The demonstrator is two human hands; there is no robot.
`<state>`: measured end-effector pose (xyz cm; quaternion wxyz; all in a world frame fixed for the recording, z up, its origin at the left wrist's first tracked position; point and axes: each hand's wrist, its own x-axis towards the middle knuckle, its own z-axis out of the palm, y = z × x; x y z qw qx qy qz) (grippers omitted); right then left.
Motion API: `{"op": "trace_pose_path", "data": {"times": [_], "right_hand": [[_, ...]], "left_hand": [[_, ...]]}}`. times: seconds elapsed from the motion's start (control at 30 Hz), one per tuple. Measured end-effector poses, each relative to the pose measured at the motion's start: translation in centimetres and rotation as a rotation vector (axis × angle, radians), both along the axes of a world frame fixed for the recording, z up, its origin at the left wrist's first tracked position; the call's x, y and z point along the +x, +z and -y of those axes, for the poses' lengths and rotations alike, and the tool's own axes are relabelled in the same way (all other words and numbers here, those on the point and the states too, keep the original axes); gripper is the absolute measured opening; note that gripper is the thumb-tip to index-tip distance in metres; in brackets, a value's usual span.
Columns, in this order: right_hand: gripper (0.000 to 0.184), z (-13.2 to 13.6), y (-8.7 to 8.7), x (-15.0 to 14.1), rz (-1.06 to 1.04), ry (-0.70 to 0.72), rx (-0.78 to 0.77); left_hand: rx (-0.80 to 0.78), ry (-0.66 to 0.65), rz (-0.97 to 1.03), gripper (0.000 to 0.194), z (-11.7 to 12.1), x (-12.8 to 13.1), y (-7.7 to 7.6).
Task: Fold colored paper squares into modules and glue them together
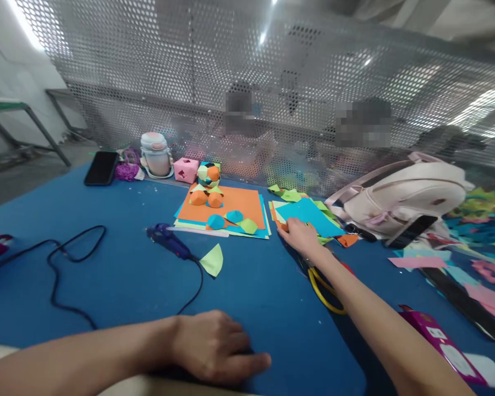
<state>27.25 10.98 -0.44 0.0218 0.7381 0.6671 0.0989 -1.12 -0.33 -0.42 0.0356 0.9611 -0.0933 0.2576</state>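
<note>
My left hand [218, 347] rests at the near table edge, palm down, with its fingers loosely curled and the thumb side pointing right. Nothing shows in it, though the palm side is hidden. Reaching forward, my right hand [300, 237] has its fingers bent over the left edge of a stack of coloured paper with a blue sheet [309, 214] on top. Below that wrist lie yellow-handled scissors [325, 294], partly covered by my forearm. A blue glue gun [169, 240] lies left of centre beside a pale green paper piece [213, 260].
Folded paper pieces [215, 221] sit on an orange sheet [241, 206]. Behind are a paper ball [208, 174], a pink paper box [185, 170], a cup [154, 155], purple yarn [126, 170] and a phone [101, 168]. A backpack [408, 190] and paper scraps [421, 261] occupy the right.
</note>
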Motion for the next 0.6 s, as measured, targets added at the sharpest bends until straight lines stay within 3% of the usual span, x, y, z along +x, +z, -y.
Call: {"op": "trace_pose_path", "data": {"times": [0.37,0.6], "right_hand": [[0.029,-0.3,-0.4,-0.6,0.096,0.046,-0.157],[0.025,-1.2,0.2,-0.2,0.009,0.009,-0.034]], "left_hand": [[-0.035,0.025,0.011,0.027,-0.2,0.4,-1.2],[-0.017,0.027,0.03,0.029,-0.2,0.5,-1.5]]}}
